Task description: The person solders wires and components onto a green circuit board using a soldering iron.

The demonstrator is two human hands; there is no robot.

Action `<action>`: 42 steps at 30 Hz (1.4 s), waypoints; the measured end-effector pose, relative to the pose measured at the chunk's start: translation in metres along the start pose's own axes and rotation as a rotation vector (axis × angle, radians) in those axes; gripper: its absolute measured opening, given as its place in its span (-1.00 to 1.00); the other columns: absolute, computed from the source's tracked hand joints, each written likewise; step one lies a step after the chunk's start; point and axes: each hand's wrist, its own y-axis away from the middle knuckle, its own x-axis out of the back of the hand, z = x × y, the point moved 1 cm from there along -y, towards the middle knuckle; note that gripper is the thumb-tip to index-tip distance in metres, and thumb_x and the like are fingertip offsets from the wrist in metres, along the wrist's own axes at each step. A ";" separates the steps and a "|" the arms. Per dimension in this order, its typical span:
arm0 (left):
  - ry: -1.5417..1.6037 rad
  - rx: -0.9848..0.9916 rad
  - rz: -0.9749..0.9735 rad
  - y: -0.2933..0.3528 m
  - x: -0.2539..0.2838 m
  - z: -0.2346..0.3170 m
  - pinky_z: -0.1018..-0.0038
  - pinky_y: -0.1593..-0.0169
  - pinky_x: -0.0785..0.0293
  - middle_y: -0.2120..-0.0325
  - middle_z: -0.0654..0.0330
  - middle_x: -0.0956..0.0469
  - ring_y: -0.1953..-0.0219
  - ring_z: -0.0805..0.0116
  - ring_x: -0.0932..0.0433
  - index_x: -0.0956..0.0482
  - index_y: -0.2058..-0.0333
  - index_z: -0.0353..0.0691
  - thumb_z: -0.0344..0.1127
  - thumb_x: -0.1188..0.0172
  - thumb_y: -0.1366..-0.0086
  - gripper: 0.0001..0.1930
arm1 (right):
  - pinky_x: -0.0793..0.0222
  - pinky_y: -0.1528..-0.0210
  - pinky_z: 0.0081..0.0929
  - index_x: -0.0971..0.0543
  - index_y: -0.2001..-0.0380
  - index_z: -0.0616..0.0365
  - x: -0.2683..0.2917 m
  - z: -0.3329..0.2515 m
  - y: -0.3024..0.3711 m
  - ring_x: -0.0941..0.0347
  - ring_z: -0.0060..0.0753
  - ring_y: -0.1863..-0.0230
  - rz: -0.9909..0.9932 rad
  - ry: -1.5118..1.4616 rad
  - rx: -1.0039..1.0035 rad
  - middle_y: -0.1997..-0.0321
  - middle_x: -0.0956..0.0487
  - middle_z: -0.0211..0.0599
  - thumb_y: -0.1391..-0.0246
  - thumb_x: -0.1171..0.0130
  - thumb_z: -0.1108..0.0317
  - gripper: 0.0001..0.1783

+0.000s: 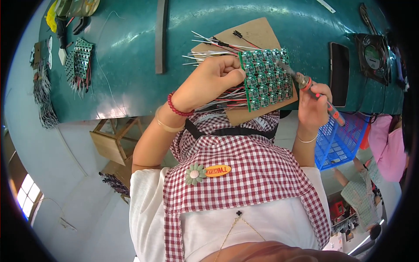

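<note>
A green panel of small circuit boards [266,78] lies on a brown board [257,32] at the near edge of the teal table [131,65]. Red, black and white wires [205,54] stick out from its left side. My left hand [214,81], with a red bead bracelet on the wrist, is curled into a fist and pinches the panel's left edge where the wires meet it. My right hand [312,102] grips a soldering iron [325,104] with a red-orange handle. Its metal tip rests on the upper right part of the panel.
A black phone [339,72] and a small fan [373,56] lie right of the panel. A grey bar [161,35], another green panel with wires [78,61] and wire bundles [43,100] sit to the left. A blue basket [340,139], a wooden stool [111,142] and another person [386,144] are beside me.
</note>
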 end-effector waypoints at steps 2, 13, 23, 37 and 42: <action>-0.015 -0.003 0.018 0.000 -0.001 -0.001 0.68 0.39 -0.33 0.54 0.41 -0.44 0.46 0.70 -0.33 -0.49 0.37 -0.39 -0.41 -0.08 -0.24 -0.87 | -0.26 0.13 -0.34 -0.51 0.28 0.27 0.011 -0.001 -0.002 -0.18 -0.58 0.62 -0.066 0.038 0.036 0.58 -0.44 -0.32 -0.16 -0.07 0.11 -0.63; 0.049 -0.015 0.080 0.000 -0.004 0.000 0.70 0.41 -0.31 0.53 0.40 -0.46 0.47 0.73 -0.33 -0.52 0.40 -0.39 -0.49 -0.07 -0.20 -0.91 | -0.12 0.50 -0.58 -0.52 0.38 0.38 0.002 -0.012 -0.014 -0.10 -0.68 0.67 -0.112 0.106 -0.077 0.53 -0.50 -0.17 0.01 -0.05 0.35 -0.75; -0.057 -0.013 0.104 0.001 -0.003 0.001 0.70 0.44 -0.28 0.55 0.41 -0.46 0.49 0.74 -0.31 -0.52 0.42 -0.41 -0.49 -0.06 -0.18 -0.90 | 0.00 0.62 -0.67 -0.53 0.37 0.38 0.006 -0.009 -0.019 -0.13 -0.68 0.66 -0.227 0.146 -0.114 0.49 -0.52 -0.13 0.02 -0.07 0.34 -0.74; 0.036 0.007 0.112 0.000 -0.005 0.000 0.71 0.40 -0.33 0.52 0.40 -0.49 0.47 0.73 -0.35 -0.54 0.40 -0.42 -0.49 -0.08 -0.17 -0.90 | 0.02 0.63 -0.68 -0.53 0.37 0.39 0.001 -0.012 -0.017 -0.14 -0.71 0.66 -0.157 0.185 -0.162 0.43 -0.53 -0.09 0.05 -0.08 0.35 -0.74; 0.051 -0.007 0.109 0.000 -0.005 -0.001 0.71 0.37 -0.34 0.50 0.40 -0.49 0.44 0.73 -0.36 -0.55 0.37 -0.44 -0.50 -0.07 -0.18 -0.88 | 0.01 0.62 -0.67 -0.54 0.38 0.38 0.001 -0.011 -0.018 -0.13 -0.70 0.66 -0.178 0.190 -0.139 0.45 -0.52 -0.12 0.05 -0.08 0.35 -0.74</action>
